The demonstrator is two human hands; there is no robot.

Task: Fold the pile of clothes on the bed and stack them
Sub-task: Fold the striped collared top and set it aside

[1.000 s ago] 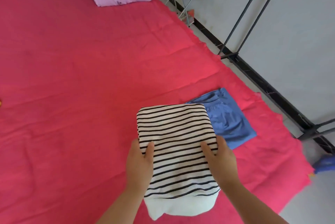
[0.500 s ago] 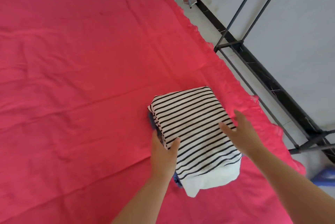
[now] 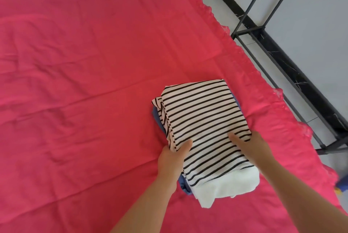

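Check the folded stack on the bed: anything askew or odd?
Slightly. The black-and-white striped folded top sits off-square on the blue folded garment: blue shows past its left edge and near-left corner, and a striped flap juts out at the far-left corner.

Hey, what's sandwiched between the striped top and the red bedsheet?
A folded blue garment; the head view shows its edges peeking from under the striped top, on the bedsheet.

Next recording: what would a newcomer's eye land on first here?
The folded black-and-white striped shirt stands out near the right edge of the bright pink bedsheet, lying on a blue garment that peeks out beneath. The left hand and right hand hold its near end, thumbs on top.
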